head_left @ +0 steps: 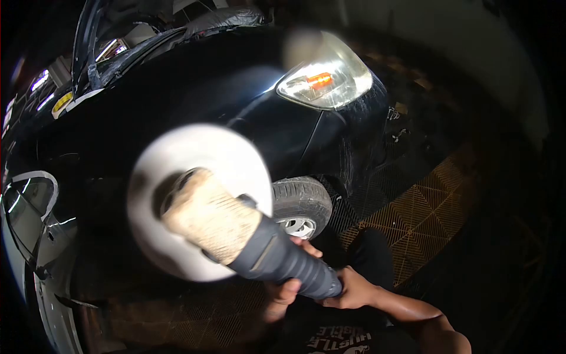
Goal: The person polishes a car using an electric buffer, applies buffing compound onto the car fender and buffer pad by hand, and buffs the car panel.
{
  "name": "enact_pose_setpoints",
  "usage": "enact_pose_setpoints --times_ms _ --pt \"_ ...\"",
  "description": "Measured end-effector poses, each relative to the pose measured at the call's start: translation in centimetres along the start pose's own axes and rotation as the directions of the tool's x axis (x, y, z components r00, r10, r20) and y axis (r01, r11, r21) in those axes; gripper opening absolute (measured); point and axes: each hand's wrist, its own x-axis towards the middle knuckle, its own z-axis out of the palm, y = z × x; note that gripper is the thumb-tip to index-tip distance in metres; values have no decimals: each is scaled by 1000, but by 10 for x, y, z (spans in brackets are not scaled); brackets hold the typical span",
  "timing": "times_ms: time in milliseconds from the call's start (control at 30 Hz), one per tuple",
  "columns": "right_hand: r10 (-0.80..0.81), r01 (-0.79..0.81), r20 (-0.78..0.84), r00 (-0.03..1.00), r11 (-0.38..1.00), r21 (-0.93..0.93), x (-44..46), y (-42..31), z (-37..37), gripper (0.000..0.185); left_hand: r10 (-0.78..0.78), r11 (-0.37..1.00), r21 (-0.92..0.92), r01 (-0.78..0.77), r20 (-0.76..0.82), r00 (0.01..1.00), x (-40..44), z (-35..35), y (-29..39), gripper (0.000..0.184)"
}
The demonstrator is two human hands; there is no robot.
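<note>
A power polisher (289,259) with a dark ribbed body and a tan mesh-covered head stretches up and left from my hands. Its large round white pad (242,159) is in front of the black car's (177,88) fender; whether the two touch, I cannot tell. My left hand (282,298) wraps around the middle of the body, thumb on the near side and fingertips showing beyond it. Around the rear end of the tool, my right hand (352,289) is closed, its forearm running to the lower right.
Up ahead is the car's hazy headlight (348,68) with an orange part inside. A front tyre (303,200) shows behind the polisher. Brown grid floor tiles (421,206) lie to the right. At the far left is a light-coloured car panel (56,295).
</note>
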Motion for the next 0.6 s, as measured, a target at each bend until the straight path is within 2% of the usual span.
enact_pose_setpoints --times_ms 33,167,200,233,300,333,400,433,467,500,567,600 --pt "-58 57 -18 998 998 -18 7 -3 3 39 7 1000 -10 -7 9 1000 -2 -5 6 79" --pt "-35 32 48 998 998 54 15 -18 -1 42 9 1000 11 -9 -10 1000 -3 -10 11 81" --pt "-38 38 16 999 999 29 13 -13 -1 41 30 1000 0 -30 54 998 1 -10 9 77" --pt "-42 42 -15 999 999 2 11 -8 0 41 32 999 -3 -32 52 998 4 -7 6 77" --pt "-34 31 -74 997 999 -37 4 0 0 39 -72 995 67 72 10 997 10 3 0 78" --pt "20 -20 -111 994 1000 8 0 -1 -2 37 -97 994 46 96 20 995 14 6 -5 76" --pt "99 -84 -181 979 992 91 -7 -6 -6 33 -119 983 149 108 68 991 26 7 -16 70" --pt "97 -81 -182 979 992 93 -9 -3 -4 33 -143 973 195 122 102 984 32 6 -22 69" --pt "120 -67 -242 963 974 218 -10 2 0 30 -175 973 165 161 78 981 38 13 -24 63" --pt "152 -45 -296 943 940 338 -11 4 2 28 -200 961 213 177 96 975 43 9 -29 57" --pt "166 -31 -322 932 922 386 -10 0 8 25 -300 944 171 283 85 950 45 7 -29 51" --pt "158 -12 -326 932 913 408 -11 1 11 25 -303 942 174 286 84 949 44 5 -29 51"
